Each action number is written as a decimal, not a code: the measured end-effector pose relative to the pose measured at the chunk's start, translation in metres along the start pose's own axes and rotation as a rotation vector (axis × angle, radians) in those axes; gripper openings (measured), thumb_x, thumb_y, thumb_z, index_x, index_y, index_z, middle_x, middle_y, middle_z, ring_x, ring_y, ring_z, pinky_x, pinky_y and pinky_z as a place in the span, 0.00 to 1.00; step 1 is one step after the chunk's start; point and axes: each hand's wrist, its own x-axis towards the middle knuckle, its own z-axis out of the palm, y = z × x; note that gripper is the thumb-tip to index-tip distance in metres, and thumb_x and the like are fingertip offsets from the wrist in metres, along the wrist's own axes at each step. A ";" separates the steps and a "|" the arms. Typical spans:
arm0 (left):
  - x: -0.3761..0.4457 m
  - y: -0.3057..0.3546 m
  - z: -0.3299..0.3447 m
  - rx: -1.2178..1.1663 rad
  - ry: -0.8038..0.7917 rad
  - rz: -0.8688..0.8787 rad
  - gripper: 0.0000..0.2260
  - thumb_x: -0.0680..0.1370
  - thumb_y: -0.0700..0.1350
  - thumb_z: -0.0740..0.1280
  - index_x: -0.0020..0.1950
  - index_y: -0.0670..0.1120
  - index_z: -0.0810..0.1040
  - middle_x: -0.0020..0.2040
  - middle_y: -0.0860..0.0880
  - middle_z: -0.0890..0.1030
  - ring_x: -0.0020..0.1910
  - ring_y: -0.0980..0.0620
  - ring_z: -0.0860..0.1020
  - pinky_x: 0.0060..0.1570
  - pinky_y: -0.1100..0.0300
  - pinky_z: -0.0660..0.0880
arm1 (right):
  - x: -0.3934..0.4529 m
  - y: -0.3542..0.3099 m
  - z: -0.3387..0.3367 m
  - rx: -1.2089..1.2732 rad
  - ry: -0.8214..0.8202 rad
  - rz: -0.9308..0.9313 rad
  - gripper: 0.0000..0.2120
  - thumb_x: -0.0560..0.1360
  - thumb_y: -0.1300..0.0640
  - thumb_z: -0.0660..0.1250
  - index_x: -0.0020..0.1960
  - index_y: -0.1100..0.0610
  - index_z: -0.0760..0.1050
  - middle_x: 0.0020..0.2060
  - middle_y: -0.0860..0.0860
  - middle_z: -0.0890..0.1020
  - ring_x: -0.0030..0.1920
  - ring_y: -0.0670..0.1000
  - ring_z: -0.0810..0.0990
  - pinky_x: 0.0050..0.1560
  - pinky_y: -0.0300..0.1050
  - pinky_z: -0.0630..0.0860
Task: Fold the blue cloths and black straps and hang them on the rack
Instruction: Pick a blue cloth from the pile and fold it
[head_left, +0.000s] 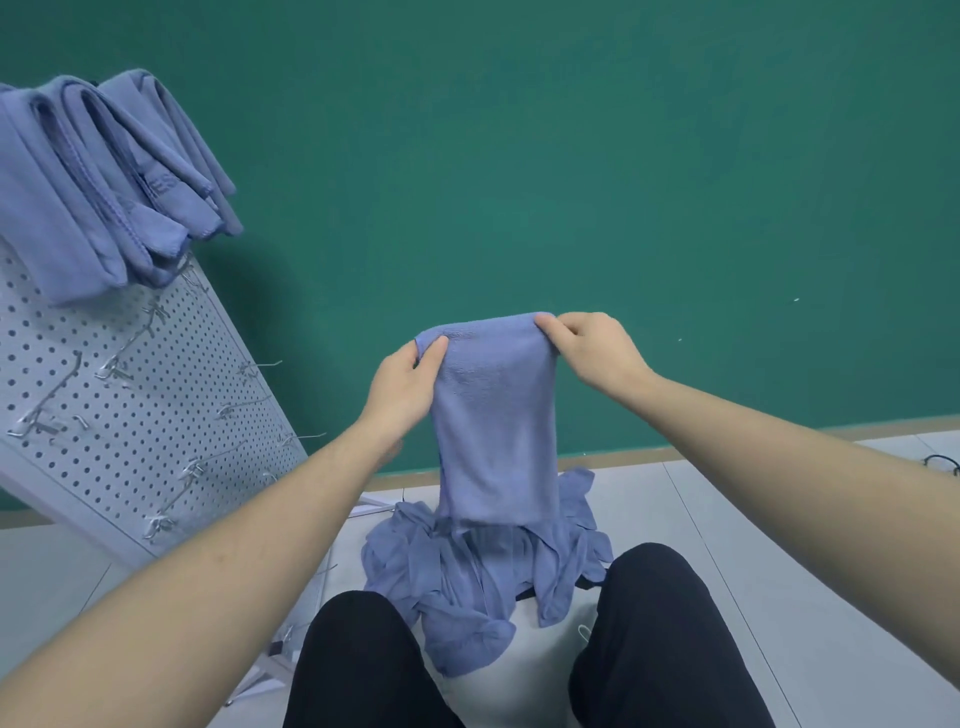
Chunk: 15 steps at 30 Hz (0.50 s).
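Observation:
A folded blue cloth (493, 426) hangs in the air in front of me, held by its top edge. My left hand (408, 387) pinches the top left corner and my right hand (592, 351) pinches the top right corner. Below it, a crumpled heap of blue cloths (467, 577) lies on the floor between my knees, with a bit of black strap (527, 594) showing at its edge. At the left leans a grey pegboard rack (119, 415) with metal hooks. Several folded blue cloths (104, 176) hang over its top.
A green wall (571, 156) fills the background. My black-trousered knees (649, 623) frame the heap on the pale floor. The rack's white foot (374, 506) reaches toward the heap. A dark cable (940, 462) lies at the far right.

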 end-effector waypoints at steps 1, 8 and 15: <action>-0.001 -0.001 -0.001 -0.112 -0.031 -0.039 0.12 0.83 0.55 0.61 0.54 0.51 0.81 0.50 0.58 0.84 0.48 0.59 0.80 0.49 0.62 0.74 | -0.001 -0.002 -0.001 0.124 0.005 0.000 0.26 0.82 0.45 0.60 0.31 0.58 0.60 0.28 0.53 0.67 0.30 0.53 0.63 0.33 0.48 0.62; -0.004 0.000 0.003 -0.340 -0.021 -0.131 0.12 0.84 0.54 0.60 0.54 0.52 0.82 0.48 0.56 0.86 0.48 0.54 0.84 0.51 0.55 0.78 | -0.002 -0.005 0.012 0.753 -0.207 0.144 0.14 0.77 0.47 0.70 0.54 0.56 0.82 0.50 0.48 0.85 0.48 0.49 0.81 0.56 0.47 0.75; -0.003 0.003 0.009 -0.548 -0.041 -0.217 0.12 0.84 0.52 0.62 0.61 0.48 0.79 0.54 0.52 0.86 0.54 0.53 0.84 0.52 0.56 0.79 | -0.006 -0.015 0.023 0.586 -0.011 0.026 0.12 0.73 0.58 0.73 0.54 0.50 0.75 0.51 0.52 0.83 0.48 0.51 0.82 0.55 0.47 0.78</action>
